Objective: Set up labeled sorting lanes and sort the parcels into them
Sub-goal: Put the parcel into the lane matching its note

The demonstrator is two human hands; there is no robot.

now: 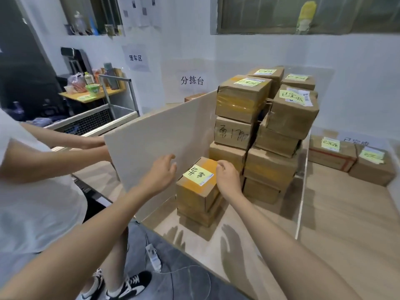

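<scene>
A small cardboard parcel (195, 191) stands on another box in the middle lane, with a yellow handwritten label (198, 174) on its top. My right hand (228, 177) touches the label's right edge with its fingertips. Beside the parcel's left side hovers my left hand (160, 175), fingers relaxed and holding nothing. Behind it rises a tall stack of parcels (266, 126), several with yellow labels. A white divider board (155, 137) walls the lane on the left, a clear divider (303, 180) on the right.
Another person in a white shirt (32, 191) stands at the left and holds the white board's far edge. Two labelled parcels (350, 159) lie in the right lane. A wire cage cart (97, 120) is behind, and a power strip (154, 257) lies on the floor.
</scene>
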